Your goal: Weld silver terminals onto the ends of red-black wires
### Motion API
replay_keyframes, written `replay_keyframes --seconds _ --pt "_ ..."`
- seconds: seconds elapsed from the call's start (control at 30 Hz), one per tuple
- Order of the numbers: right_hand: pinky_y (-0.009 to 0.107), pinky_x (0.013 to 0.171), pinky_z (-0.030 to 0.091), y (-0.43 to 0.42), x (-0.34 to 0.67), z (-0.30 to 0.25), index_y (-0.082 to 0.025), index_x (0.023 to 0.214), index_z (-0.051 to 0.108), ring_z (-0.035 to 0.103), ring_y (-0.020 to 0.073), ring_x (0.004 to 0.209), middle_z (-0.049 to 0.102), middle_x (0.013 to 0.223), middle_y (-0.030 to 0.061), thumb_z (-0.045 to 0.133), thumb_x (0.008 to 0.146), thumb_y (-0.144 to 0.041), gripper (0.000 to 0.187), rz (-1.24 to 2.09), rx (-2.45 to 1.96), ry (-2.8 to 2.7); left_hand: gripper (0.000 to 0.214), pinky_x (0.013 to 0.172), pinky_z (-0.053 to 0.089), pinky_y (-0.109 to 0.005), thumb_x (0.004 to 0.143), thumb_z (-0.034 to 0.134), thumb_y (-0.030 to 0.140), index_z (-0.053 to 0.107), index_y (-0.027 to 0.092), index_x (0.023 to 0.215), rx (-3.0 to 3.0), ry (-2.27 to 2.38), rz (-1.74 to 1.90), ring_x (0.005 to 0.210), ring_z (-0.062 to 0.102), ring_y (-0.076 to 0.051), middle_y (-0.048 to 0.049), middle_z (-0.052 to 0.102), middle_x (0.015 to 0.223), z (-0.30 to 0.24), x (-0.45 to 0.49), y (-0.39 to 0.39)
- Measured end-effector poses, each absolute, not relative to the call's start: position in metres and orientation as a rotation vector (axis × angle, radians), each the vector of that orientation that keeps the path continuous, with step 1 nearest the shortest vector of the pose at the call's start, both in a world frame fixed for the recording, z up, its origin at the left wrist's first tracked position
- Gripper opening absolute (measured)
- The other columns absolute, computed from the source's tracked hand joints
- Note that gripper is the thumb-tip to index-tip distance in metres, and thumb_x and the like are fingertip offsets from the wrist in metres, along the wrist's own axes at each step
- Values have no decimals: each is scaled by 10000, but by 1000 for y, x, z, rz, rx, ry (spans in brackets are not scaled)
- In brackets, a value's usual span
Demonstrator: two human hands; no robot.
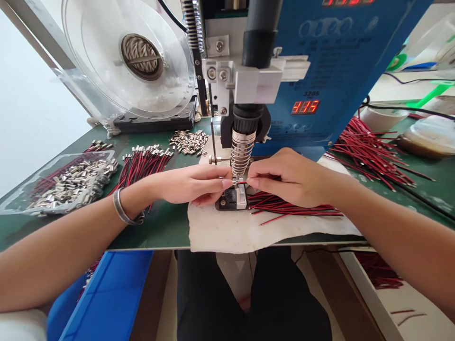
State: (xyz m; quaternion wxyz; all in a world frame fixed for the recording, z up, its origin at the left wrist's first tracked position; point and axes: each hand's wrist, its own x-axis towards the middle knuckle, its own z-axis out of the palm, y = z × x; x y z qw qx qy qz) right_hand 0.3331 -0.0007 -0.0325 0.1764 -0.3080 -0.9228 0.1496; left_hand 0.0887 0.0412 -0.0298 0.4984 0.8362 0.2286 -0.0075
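Observation:
Beneath the soldering head (243, 151) of a blue machine, both my hands meet at a small metal fixture (240, 196). My right hand (287, 177) pinches a short red-and-black wire (243, 182), its end lying at the tip. From the left, my left hand (199, 183) has thumb and fingers pressed together at a tiny silvery connector (233, 182) against the fixture. Fingers partly hide the connector. Loose red-and-black wires (284, 204) lie under my right hand on a white cloth (227, 232).
A clear tray (10, 204) of metal connectors stands left, near wires with connectors attached (142, 166) and a connector pile (188, 142). The blue machine (313, 71) rises behind. More wires (369, 151), a white cup (382, 118) and a lidded tub (430, 137) sit right.

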Motion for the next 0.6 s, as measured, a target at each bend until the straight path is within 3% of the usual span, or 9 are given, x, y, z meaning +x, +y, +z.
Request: replay_keyframes --seconds 0.6 --pt "290 598 253 -2 331 -33 -204 714 491 336 109 528 441 591 -47 442 991 -284 292 437 -879 -2598 297 546 404 -234 1071 401 358 485 196 836 2013 566 2 476 423 -93 56 474 536 -30 89 39"
